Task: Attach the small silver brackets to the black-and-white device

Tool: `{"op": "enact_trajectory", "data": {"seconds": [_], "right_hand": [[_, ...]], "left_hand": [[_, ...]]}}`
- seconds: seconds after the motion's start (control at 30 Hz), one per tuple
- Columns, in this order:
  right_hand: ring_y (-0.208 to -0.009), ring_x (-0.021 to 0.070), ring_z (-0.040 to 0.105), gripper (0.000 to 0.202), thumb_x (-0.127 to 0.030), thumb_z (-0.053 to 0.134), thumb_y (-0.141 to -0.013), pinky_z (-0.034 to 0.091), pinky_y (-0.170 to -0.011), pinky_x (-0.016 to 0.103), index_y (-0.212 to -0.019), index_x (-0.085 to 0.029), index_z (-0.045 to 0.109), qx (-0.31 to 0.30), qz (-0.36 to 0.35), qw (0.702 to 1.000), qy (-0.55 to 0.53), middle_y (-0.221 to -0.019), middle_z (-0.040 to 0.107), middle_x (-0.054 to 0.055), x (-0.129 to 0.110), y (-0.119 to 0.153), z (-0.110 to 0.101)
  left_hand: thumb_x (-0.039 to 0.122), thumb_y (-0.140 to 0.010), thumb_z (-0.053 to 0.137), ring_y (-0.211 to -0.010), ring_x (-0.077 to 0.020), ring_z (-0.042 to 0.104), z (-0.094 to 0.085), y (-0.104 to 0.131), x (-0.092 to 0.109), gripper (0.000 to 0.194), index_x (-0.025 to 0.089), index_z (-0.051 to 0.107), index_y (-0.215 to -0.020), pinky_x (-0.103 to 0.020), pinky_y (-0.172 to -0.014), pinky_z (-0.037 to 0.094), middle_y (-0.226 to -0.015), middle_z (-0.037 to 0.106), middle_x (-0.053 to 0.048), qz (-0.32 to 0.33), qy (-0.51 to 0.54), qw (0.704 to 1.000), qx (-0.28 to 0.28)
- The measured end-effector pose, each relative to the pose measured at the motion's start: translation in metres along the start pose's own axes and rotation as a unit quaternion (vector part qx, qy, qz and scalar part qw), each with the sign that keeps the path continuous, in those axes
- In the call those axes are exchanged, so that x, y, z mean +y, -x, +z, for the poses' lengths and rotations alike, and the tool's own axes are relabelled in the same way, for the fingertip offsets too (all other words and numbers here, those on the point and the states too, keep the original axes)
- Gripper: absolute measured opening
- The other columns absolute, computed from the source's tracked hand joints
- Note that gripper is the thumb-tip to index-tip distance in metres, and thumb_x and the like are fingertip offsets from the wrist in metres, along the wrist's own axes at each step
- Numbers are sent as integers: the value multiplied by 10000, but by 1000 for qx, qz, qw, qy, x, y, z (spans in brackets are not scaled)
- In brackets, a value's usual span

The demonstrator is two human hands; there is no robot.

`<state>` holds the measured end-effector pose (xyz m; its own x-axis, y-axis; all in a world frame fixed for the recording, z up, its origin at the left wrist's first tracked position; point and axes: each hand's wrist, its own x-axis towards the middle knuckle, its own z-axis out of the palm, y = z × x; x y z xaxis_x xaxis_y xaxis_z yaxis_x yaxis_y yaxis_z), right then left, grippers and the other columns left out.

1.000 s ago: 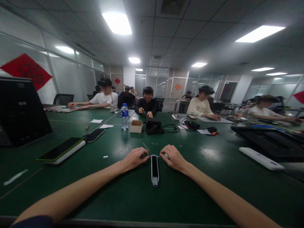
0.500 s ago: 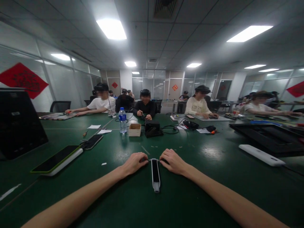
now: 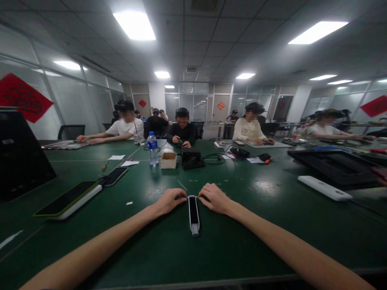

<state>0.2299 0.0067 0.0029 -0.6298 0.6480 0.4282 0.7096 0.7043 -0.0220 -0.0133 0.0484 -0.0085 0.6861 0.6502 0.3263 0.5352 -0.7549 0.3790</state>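
A slim white-edged device with a dark face (image 3: 194, 213) lies on the green table (image 3: 169, 257) between the person's two hands, its narrow grey end pointing back toward the body. Just left of its far end is the left hand (image 3: 169, 200), fingers curled and the thumb drawn in close to them. The right hand (image 3: 215, 198) mirrors it on the other side, knuckles up, fingers bent and their tips turned in toward the device. Something thin and pale shows beside the tips, but from here I can't tell whether either hand pinches it.

A white paper scrap (image 3: 129, 203) lies out to the left of the left hand, and farther left a green-edged phone (image 3: 67, 198) rests on a white slab (image 3: 83, 201). Well to the right of the right hand there's a white oblong case (image 3: 325, 188), with a black frame (image 3: 335, 167) just past it.

Beyond the left hand are a small open box (image 3: 168, 162) and a blue-capped bottle (image 3: 152, 150); past those, across the table, sits a person in black (image 3: 187, 132).
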Motion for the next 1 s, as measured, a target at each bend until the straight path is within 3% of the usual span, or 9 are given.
{"op": "enact_trajectory", "data": {"seconds": [0.27,0.4,0.5,0.63,0.8,1.0], "right_hand": [[-827,173,524,124,-201,507,-891,397,-733,307,-904,-145,616,-2,4,1000,-5,-893,632,70,-3,0,-2],[-854,180,529,151,-251,509,-905,389,-745,311,-919,-154,623,-9,-17,1000,15,-904,633,70,2,-1,-5],[-869,184,526,183,-275,489,-922,378,-761,317,-930,-159,630,-3,-18,999,45,-928,636,75,18,0,-13],[-865,187,530,205,-226,450,-933,375,-767,312,-934,-145,639,11,56,994,96,-916,638,87,54,11,-29],[-876,184,578,166,-189,512,-880,403,-748,273,-926,-172,671,-97,145,978,112,-931,657,79,83,28,-43],[-776,167,628,137,-234,591,-811,416,-629,223,-878,-187,701,-222,250,942,34,-885,690,66,81,30,-51]], "left_hand": [[305,-833,603,-720,-156,608,-4,-5,17,170,158,675,-880,-245,-663,459,-815,688,-14,-80,64,995,1],[285,-829,596,-752,-165,622,-7,-4,22,169,155,674,-904,-256,-684,471,-853,701,-27,-87,83,993,-2],[287,-831,590,-765,-167,626,-8,-2,22,178,162,667,-931,-264,-692,479,-884,703,-31,-75,88,993,1],[303,-835,586,-791,-174,629,-6,0,18,192,172,655,-958,-272,-693,481,-911,697,-28,-65,88,994,11],[303,-841,577,-751,-169,615,-4,0,18,165,175,633,-927,-264,-665,471,-879,681,-20,-73,52,996,14],[254,-878,503,-821,-179,604,0,3,19,134,197,613,-931,-274,-715,462,-922,655,-26,-28,-39,999,20]]}}
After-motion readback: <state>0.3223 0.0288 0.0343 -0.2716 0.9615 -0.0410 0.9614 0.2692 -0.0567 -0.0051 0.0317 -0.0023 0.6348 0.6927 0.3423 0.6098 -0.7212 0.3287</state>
